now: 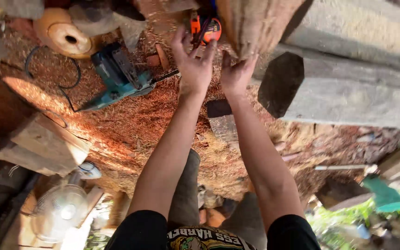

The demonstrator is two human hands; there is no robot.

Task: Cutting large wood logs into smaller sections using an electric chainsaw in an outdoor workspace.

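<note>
Log [255,23] end, rough and tan, rests on grey timber beam [348,88]; right hand [237,74] presses against its lower edge, fingers spread. Left hand [193,65] just beside, fingers loose, touching orange tape measure [205,28]. Teal power saw [116,76] lies on sawdust floor [130,120].

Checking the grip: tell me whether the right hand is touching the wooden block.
Touching. The head view shows the right hand with fingertips pressed against the lower end of the wooden block.

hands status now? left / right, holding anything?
Left hand: fingers spread open, touching the orange tape measure, not clearly gripping it.
Right hand: open, fingertips against the end of the wooden piece, holding nothing.
</note>
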